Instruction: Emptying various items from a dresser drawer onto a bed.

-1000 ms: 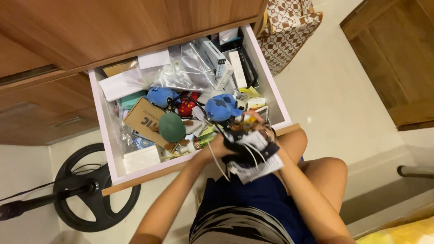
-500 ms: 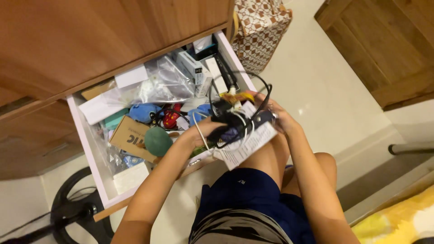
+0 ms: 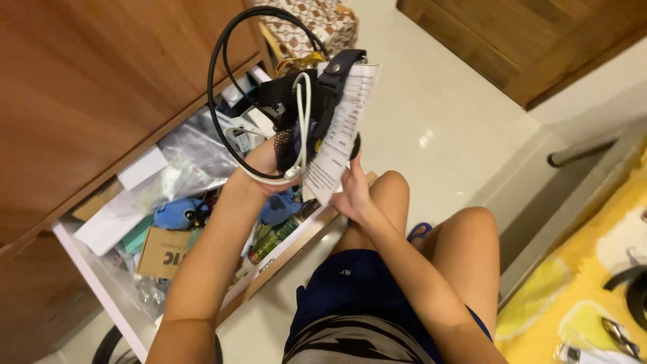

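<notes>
Head view: open wooden drawer (image 3: 296,246) crammed with clutter above pale tiled floor (image 3: 431,101).

The open drawer (image 3: 101,283) at left is crammed: a cardboard box (image 3: 162,253), blue soft toy (image 3: 176,212) and plastic bags (image 3: 195,165) block entry. Bare floor (image 3: 431,128) at far right lies open.

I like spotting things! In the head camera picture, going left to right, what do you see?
Cardboard box → blue plush toy → left hand with the black cable bundle → right hand → yellow cloth.
</notes>
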